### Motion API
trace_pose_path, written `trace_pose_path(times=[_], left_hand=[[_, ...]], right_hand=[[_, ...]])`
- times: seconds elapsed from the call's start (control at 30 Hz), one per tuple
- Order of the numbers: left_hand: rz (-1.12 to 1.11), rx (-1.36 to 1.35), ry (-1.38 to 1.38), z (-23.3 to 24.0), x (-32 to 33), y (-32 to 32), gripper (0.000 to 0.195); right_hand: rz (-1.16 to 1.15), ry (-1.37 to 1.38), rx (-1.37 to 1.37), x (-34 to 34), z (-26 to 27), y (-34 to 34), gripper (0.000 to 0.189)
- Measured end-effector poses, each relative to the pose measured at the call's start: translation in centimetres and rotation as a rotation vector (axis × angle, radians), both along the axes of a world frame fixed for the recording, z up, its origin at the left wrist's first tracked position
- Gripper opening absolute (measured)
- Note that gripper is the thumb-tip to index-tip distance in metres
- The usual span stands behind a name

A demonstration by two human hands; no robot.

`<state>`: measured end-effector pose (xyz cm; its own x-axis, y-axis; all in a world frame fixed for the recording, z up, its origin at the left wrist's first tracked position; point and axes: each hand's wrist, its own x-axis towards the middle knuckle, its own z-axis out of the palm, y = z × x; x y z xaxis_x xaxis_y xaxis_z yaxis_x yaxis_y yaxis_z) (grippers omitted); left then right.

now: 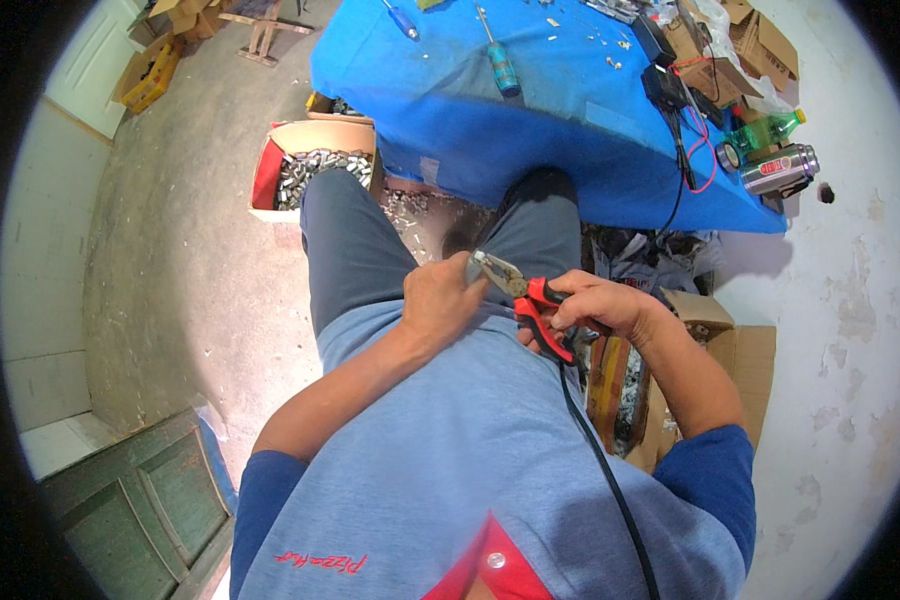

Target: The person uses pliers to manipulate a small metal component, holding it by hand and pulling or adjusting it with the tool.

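Note:
My left hand [436,298] is closed around a small silvery metal piece [472,271], most of it hidden by the fingers. A pair of combination pliers [507,276] with red and black handles is in my right hand [604,304]. The handles are spread apart. Its jaws point left and meet the metal piece; whether they grip it or only touch it I cannot tell. Both hands are above my lap. From near the pliers' handles a black cord [607,469] runs down across my shirt.
A blue-covered table [450,82] stands ahead, bearing a teal-handled screwdriver [502,69], a blue-handled screwdriver [403,22], black power adapters [664,86], a green bottle [769,131] and a steel flask [780,169]. A carton of metal parts [319,139] sits by my left knee. Cardboard boxes [746,367] lie right.

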<state>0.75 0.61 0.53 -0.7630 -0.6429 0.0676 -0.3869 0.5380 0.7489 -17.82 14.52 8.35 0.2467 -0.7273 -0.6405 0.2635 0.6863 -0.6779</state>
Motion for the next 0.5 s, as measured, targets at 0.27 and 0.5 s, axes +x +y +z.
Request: trace_pose_path(times=[0.27, 0.5], left_hand=[[-0.001, 0.035, -0.006, -0.31, -0.07, 0.11, 0.018], [-0.01, -0.021, -0.024, -0.22, 0.04, 0.09, 0.02]], right_hand=[[-0.004, -0.013, 0.062, -0.21, 0.69, -0.18, 0.043], [0.02, -0.02, 0.049, -0.13, 0.01, -0.08, 0.042]])
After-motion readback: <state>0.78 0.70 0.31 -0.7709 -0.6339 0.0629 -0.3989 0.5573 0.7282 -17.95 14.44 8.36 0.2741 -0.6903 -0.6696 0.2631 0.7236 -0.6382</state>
